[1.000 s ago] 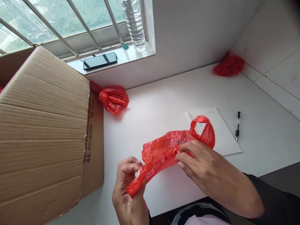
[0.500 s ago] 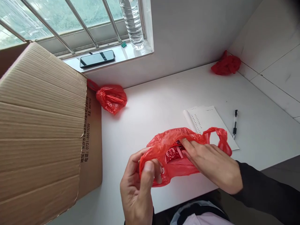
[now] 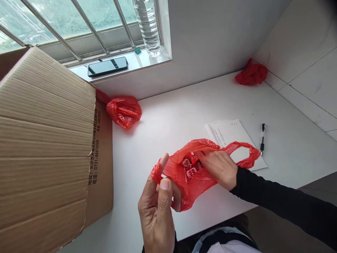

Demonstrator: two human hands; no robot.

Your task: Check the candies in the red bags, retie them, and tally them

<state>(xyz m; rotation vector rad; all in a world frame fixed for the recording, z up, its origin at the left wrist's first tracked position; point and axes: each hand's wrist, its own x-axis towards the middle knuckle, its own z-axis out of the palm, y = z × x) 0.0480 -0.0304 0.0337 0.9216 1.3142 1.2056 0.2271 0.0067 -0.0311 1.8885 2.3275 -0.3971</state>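
Note:
A thin red plastic bag (image 3: pixel 201 188) rests on the table in front of me with its mouth spread. My left hand (image 3: pixel 159 203) holds the bag's left handle, the loop hooked over its index finger. Several small red packets (image 3: pixel 191 173) with pale printed characters show inside the bag. My right hand (image 3: pixel 219 168) reaches down into the bag beside these packets; its fingertips are hidden there. The bag's right handle (image 3: pixel 251 161) hangs loose behind my right wrist.
A large cardboard box (image 3: pixel 101 175) stands at the left. One tied red bag (image 3: pixel 125 111) lies beside it, another red bag (image 3: pixel 251 73) in the far right corner. Paper (image 3: pixel 231 130) and a pen (image 3: pixel 262 138) lie behind my right hand. The sill holds a phone (image 3: pixel 107 66) and a water bottle (image 3: pixel 149 30).
My right hand has gone deeper into the bag. The left handle now loops over my left index finger, the mouth is wider, and more packets show.

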